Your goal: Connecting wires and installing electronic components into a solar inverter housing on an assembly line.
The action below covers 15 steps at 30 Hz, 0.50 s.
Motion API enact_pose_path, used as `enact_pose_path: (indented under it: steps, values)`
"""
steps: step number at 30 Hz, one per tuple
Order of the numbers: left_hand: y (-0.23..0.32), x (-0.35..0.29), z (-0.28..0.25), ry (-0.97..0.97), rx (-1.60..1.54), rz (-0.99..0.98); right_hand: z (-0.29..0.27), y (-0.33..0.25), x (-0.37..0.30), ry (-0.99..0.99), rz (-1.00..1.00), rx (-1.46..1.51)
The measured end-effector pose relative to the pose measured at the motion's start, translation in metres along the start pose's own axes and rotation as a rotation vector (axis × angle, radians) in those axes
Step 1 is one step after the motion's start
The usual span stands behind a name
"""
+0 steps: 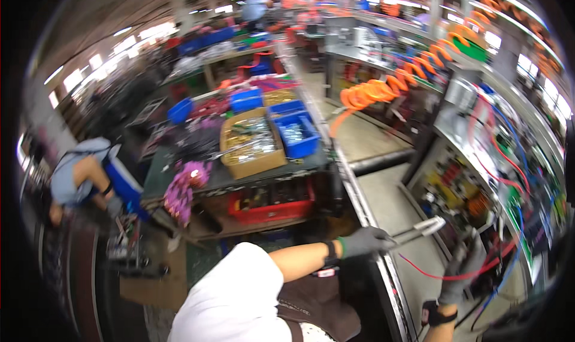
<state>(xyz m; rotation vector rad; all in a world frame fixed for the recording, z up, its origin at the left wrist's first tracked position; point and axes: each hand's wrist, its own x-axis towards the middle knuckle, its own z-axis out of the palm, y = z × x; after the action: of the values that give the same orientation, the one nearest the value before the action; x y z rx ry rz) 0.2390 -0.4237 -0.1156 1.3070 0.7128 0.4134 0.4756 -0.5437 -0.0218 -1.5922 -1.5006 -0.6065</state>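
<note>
My left hand (366, 241), in a grey glove with a dark wrist strap, is closed on one end of a long slim metal part (429, 226). The part is dark near the hand and pale at its far end, and it points right and slightly up over the rail. Its exact kind cannot be made out. My right hand (462, 269), also gloved in grey, is raised at the lower right beside a red hose (446, 278). Its fingers point up and are blurred, so whether they hold anything does not show. The two hands are apart.
A metal rail (359, 205) runs alongside me. To the left, a bench carries a cardboard box (254, 169) of metal parts and blue bins (299, 148); a red crate (272, 212) sits below. Orange coiled hose (383, 92) hangs ahead. Another person (84, 171) bends at far left.
</note>
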Motion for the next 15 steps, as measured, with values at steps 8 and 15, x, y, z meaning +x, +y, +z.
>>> enact_pose_path:
  steps: [8, 15]
  values:
    - [0.005, -0.020, 0.004, 0.022, 0.061, -0.001, 0.050, 0.138, -0.056, 0.059, 0.192, 0.253]
    - [-0.029, -0.128, -0.033, 0.189, 0.511, 0.195, 0.033, 0.051, -0.005, -0.106, 0.372, 0.330]
